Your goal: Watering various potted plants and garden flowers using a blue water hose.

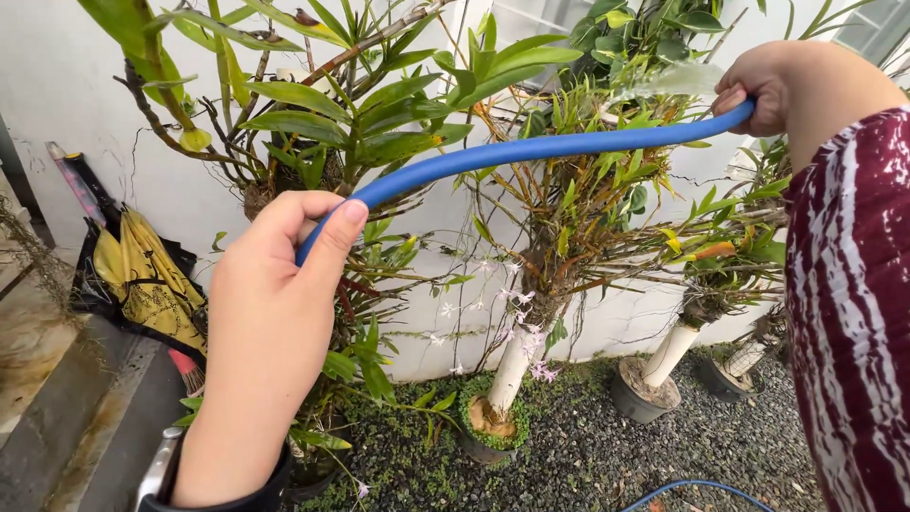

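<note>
So the blue hose (531, 149) is a smooth, matte rubbery tube, and it arcs across the upper middle of the view, in front of the potted orchid plants (559, 218). It sags a bit toward the left end and rises to the right. There's a faint spray of water (664, 81) coming off the right end, up among the leaves.

The left hand (275, 284) comes up from the bottom of the view, forearm nearly vertical, with a dark watch band (218, 498) at the wrist. It's curled shut around the lower end of the hose, thumb pressed along the top of it.

The right hand (773, 85) reaches in from the upper right, arm in a maroon and white patterned sleeve (848, 313). Fingers are wrapped closed over the hose tip, looks like the thumb is pinching the opening.

Further out: white wall (57, 85) behind, dark gravel (588, 455) below with round pots (640, 398), little pink-white flowers (517, 303) on thin stems, and a folded yellow and black umbrella (142, 275) leaning at the left. Another bit of blue hose (697, 487) lies on the gravel.
</note>
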